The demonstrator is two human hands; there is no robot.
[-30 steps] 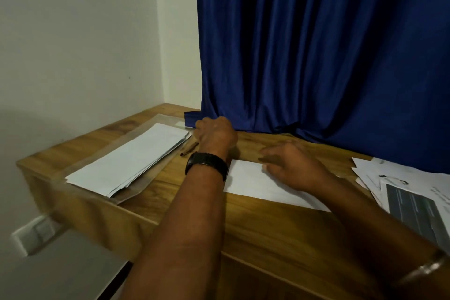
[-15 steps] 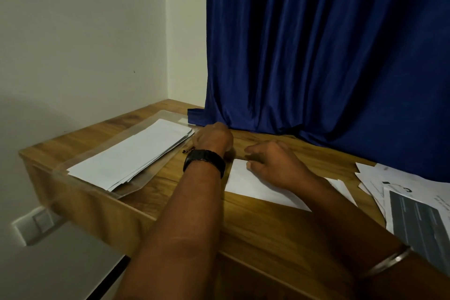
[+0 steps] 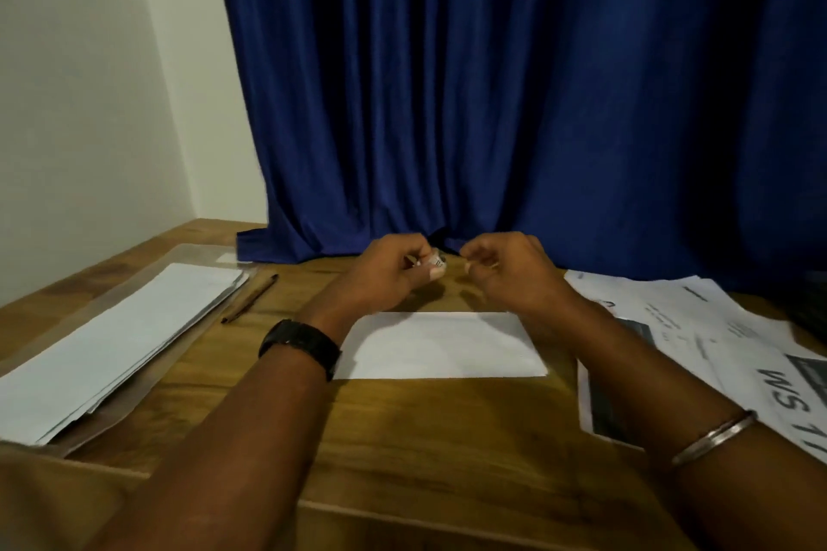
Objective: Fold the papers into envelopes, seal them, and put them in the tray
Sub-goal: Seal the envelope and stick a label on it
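your left hand (image 3: 394, 273) and right hand (image 3: 510, 271) are raised close together above the far edge of a wooden table (image 3: 425, 429), in front of a dark blue curtain (image 3: 492, 103). the left hand's fingers are closed around a small white object (image 3: 435, 266) with dark print, too blurred to identify. the right hand's fingers are curled in, thumb near the fingertips just beside that object; whether they grip anything cannot be told.

a folded white envelope (image 3: 443, 347) lies flat on the table directly below and nearer to you than both hands, touched by neither. at left, a clear tray (image 3: 147, 367) holds a stack of white envelopes (image 3: 116, 340). a slim brown pen (image 3: 249, 299) lies on the wood between the tray and your left forearm. at right, loose printed papers (image 3: 698, 327) overlap one another, well apart from the tray.

a black watch (image 3: 300, 347) is on your left wrist, a metal bangle (image 3: 714, 438) on your right forearm.
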